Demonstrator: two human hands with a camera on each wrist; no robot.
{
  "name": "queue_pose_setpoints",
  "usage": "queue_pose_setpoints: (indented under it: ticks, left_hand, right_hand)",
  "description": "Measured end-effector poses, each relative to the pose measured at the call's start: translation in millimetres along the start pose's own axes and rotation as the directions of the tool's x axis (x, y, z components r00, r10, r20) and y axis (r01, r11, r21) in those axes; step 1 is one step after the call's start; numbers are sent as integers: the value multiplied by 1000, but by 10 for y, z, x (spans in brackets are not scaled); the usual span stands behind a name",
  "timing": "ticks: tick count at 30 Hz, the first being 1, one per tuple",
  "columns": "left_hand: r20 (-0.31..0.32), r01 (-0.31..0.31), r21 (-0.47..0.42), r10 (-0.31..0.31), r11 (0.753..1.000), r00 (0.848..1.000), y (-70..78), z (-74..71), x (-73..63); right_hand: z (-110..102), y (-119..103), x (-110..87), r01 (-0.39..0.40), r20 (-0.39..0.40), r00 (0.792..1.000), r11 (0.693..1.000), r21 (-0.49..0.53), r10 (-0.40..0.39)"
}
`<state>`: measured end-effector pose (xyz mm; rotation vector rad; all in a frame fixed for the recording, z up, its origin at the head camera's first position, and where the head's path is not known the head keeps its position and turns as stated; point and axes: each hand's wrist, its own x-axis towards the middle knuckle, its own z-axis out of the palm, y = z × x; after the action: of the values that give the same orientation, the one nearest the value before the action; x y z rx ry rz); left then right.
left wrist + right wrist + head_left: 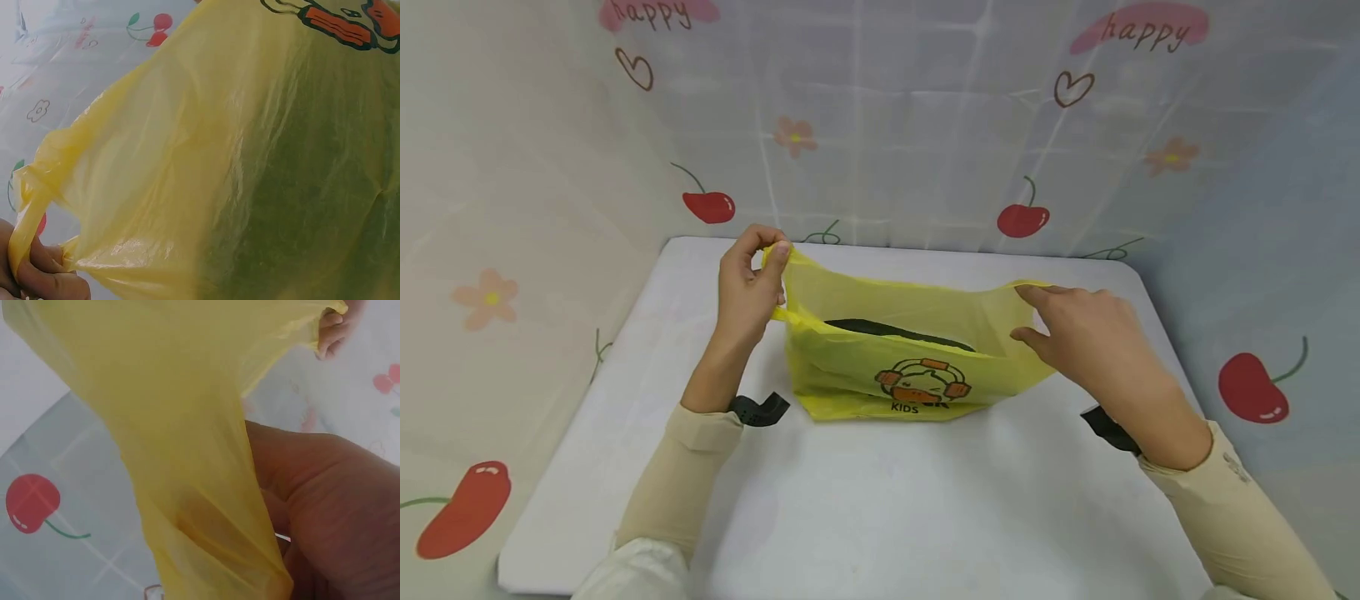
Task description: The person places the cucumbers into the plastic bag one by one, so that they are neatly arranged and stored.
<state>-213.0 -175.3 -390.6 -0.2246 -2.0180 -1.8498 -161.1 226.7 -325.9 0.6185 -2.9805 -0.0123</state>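
Observation:
A yellow plastic bag (835,358) with a printed duck in headphones and the word KIDS stands on the white table (880,508), its mouth spread wide. Inside lies something dark (895,332); only its upper edge shows above the rim, and it looks dark green through the film in the left wrist view. My left hand (748,287) pinches the bag's upper left corner, with a handle strip looped over its fingers (53,281). At the right end, my right hand (1090,333) holds the bag's side, thumb and index finger at the opening; its other fingers are mostly hidden.
Pale printed curtains (880,150) with cherries, flowers and hearts surround the table at the back and both sides. Black straps (760,410) sit on both wrists, below beige sleeves.

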Motion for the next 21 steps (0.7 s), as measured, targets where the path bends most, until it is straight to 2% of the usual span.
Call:
queue_pose_setpoints:
  ticks: [6, 10, 15, 17, 19, 21]
  left_hand:
    - [2, 6, -4, -6, 1000, 1000, 22, 17, 79]
    - [22, 13, 52, -14, 999, 1000, 0, -24, 56]
    - [71, 55, 180, -69, 982, 995, -67, -125, -90]
    - [109, 64, 226, -91, 972, 990, -100, -185, -178]
    - [160, 71, 257, -115, 964, 980, -141, -270, -269]
    - [219, 75, 280, -140, 957, 966, -202, -374, -362]
  right_hand:
    - [28, 53, 42, 3, -141, 990, 1000, 15, -1]
    - [92, 85, 147, 14, -191, 981, 999, 35, -7]
    - [237, 133, 196, 5, -141, 990, 995, 102, 9]
    - [330, 162, 176, 7, -123, 992, 988, 155, 12]
    - [438, 196, 129, 35, -136, 991, 973, 227, -4]
    - [569, 244, 47, 79, -193, 981, 941, 328, -15]
